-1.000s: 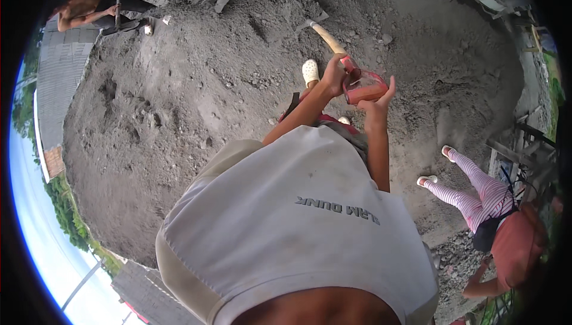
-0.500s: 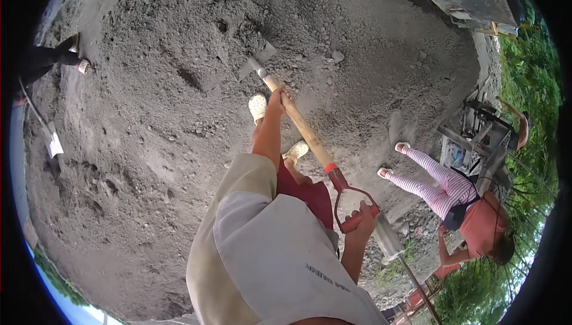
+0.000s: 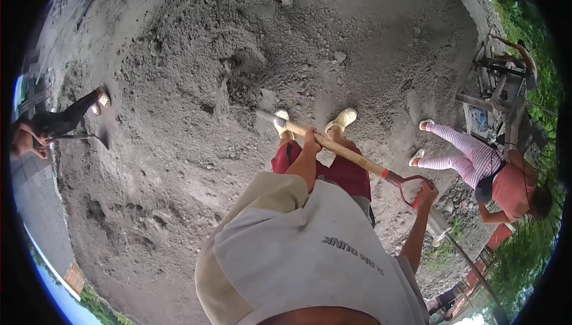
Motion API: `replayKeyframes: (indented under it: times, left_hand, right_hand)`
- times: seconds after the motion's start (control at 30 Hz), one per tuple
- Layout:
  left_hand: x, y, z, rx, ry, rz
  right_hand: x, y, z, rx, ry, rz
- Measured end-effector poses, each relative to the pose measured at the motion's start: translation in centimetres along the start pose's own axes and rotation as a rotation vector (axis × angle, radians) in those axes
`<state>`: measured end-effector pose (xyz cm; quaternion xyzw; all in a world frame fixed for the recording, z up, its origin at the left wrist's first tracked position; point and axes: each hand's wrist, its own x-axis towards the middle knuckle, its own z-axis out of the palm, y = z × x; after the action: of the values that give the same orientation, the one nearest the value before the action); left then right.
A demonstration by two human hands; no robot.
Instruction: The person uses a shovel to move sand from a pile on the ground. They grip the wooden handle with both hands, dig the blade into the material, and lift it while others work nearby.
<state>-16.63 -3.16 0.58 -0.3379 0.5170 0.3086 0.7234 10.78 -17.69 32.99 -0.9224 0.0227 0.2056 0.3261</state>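
Observation:
I hold a shovel with a wooden shaft (image 3: 351,155) and a red D-handle (image 3: 405,185). My left hand (image 3: 313,140) is closed around the shaft about halfway down. My right hand (image 3: 426,194) grips the red handle at the top. The grey blade (image 3: 265,119) rests low against the sand pile (image 3: 238,69), just in front of my feet in white clogs (image 3: 342,119). My pale shirt fills the lower middle of the view.
A person in striped pink leggings (image 3: 471,161) bends over at the right, close to the shovel handle. Another person in dark clothes (image 3: 53,125) works with a tool at the far left. Wooden and metal equipment (image 3: 500,81) stands at the right edge. A pole (image 3: 459,247) lies behind me.
The shovel has come down from near my chest to the sand in front of my feet. My hands have spread apart along it, and my view has swung to the right.

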Motion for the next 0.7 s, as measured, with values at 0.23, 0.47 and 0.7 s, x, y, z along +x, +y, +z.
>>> replayKeyframes:
  times: [0.23, 0.47, 0.7]
  left_hand:
    - [-3.3, -0.4, -5.6, 0.256, 0.115, 0.112]
    - [-0.4, 1.5, -7.2, 0.937, -0.063, 0.575]
    - [-4.5, 0.1, 3.6, 0.81, 0.089, 0.464]
  right_hand:
    - [5.3, -4.9, 2.5, -0.233, -0.201, -0.17]
    - [11.4, -10.2, 10.0, -0.293, -0.413, -0.288]
    - [19.4, -9.6, 11.4, -0.19, -0.479, -0.062]
